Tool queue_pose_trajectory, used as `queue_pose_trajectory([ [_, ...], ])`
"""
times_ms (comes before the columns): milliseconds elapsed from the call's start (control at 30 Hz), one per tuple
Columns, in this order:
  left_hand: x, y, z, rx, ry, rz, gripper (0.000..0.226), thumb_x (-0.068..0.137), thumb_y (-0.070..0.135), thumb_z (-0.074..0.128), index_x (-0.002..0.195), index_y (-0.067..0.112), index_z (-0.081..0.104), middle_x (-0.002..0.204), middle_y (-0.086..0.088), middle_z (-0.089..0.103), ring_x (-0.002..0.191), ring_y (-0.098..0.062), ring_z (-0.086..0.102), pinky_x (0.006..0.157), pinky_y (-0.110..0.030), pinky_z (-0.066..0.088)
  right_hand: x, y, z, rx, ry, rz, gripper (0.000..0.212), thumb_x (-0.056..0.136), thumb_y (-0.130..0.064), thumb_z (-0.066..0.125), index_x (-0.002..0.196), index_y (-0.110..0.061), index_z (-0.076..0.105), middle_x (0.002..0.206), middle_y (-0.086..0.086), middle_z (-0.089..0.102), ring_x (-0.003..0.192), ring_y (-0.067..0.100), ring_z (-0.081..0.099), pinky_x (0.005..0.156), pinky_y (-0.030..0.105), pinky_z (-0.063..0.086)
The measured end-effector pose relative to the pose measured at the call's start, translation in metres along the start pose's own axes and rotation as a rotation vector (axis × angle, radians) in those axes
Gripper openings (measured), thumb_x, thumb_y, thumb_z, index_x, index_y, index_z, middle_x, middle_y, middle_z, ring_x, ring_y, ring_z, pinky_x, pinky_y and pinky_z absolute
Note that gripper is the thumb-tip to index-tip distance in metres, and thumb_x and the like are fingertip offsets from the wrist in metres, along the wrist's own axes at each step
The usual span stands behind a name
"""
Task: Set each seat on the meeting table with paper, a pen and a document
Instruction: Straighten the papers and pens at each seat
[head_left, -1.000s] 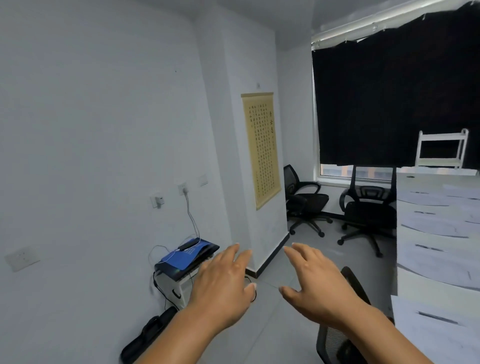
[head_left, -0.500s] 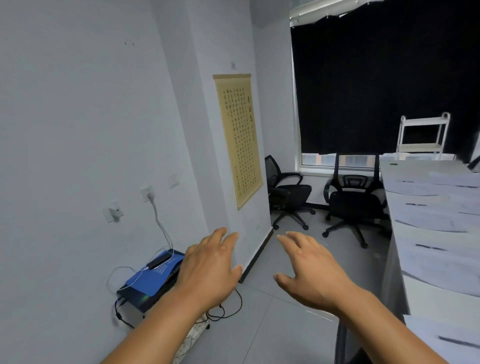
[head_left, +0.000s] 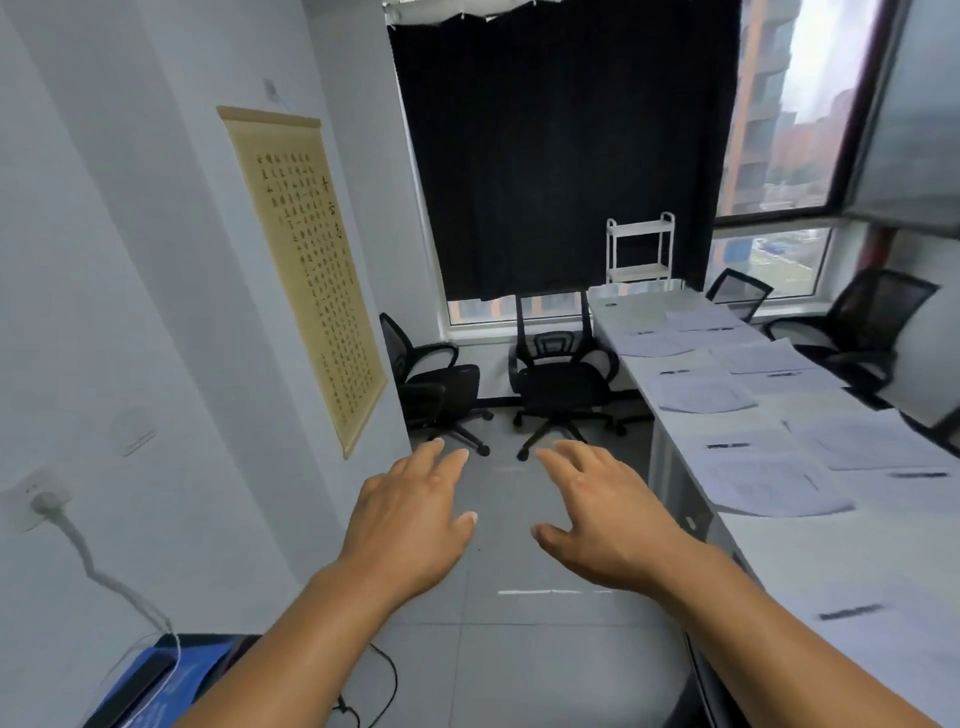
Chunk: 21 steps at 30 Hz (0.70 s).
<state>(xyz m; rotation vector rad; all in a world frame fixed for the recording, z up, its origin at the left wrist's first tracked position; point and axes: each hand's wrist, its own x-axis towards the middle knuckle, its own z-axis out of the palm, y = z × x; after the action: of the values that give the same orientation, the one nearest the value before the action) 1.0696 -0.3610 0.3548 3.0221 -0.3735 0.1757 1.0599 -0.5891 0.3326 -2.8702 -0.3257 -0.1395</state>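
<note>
Both hands are held out palm-down over the grey floor, holding nothing: the left hand (head_left: 410, 525) has its fingers straight and slightly spread, and the right hand (head_left: 608, 519) matches it, fingers fanned and thumb pointing inward. The two are near each other but apart, with bare forearms running back to the bottom edge of the view. To the right stands the long white meeting table (head_left: 810, 561), well apart from the left hand and just beside the right forearm. Sheets of paper (head_left: 769, 486) lie in a row along it, each with a dark pen (head_left: 727, 445) near it (the print on the sheets is too blurred to read). Beyond the hands, a black office chair (head_left: 561, 384) stands at the table's far corner under the black curtain (head_left: 561, 150), and a yellow scroll (head_left: 306, 270) hangs on the left wall.
</note>
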Motion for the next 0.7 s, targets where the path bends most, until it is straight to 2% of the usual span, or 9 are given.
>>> queue_pose_trajectory([
  [267, 0.095, 0.008, 0.027, -0.06, -0.059, 0.221, 0.076, 0.105, 0.053, 0.055, 0.171, 0.034, 0.021, 0.179, 0.004, 0.017, 0.161, -0.021, 0.03, 0.129, -0.045, 0.032, 0.02, 0.033, -0.004, -0.057, 0.015, 0.234, 0.082, 0.096, -0.057, 0.056, 0.164, -0.026, 0.024, 0.17, 0.0, 0.024, 0.157, 0.024, 0.023, 0.129, 0.042, 0.026],
  [467, 0.181, 0.071, 0.057, -0.081, -0.103, 0.419, 0.075, 0.105, 0.053, 0.054, 0.17, 0.036, 0.021, 0.179, 0.007, 0.016, 0.161, -0.018, 0.029, 0.13, -0.044, 0.028, 0.031, 0.114, -0.001, -0.058, 0.042, 0.458, 0.085, 0.095, -0.06, 0.053, 0.166, -0.028, 0.02, 0.172, 0.001, 0.023, 0.158, 0.025, 0.023, 0.128, 0.042, 0.026],
  [567, 0.228, 0.098, 0.073, -0.053, -0.126, 0.486, 0.074, 0.105, 0.053, 0.054, 0.17, 0.037, 0.022, 0.179, 0.008, 0.016, 0.159, -0.018, 0.032, 0.13, -0.044, 0.028, 0.054, 0.16, 0.004, -0.033, 0.083, 0.525, 0.087, 0.094, -0.065, 0.051, 0.167, -0.03, 0.019, 0.173, 0.001, 0.023, 0.158, 0.026, 0.024, 0.128, 0.044, 0.027],
  [700, 0.283, 0.123, 0.085, -0.022, -0.148, 0.54, 0.075, 0.104, 0.054, 0.053, 0.17, 0.037, 0.021, 0.179, 0.007, 0.015, 0.159, -0.019, 0.032, 0.13, -0.044, 0.03, 0.082, 0.204, 0.002, -0.004, 0.095, 0.581, 0.086, 0.096, -0.063, 0.051, 0.168, -0.031, 0.017, 0.175, 0.001, 0.02, 0.159, 0.025, 0.023, 0.128, 0.044, 0.026],
])
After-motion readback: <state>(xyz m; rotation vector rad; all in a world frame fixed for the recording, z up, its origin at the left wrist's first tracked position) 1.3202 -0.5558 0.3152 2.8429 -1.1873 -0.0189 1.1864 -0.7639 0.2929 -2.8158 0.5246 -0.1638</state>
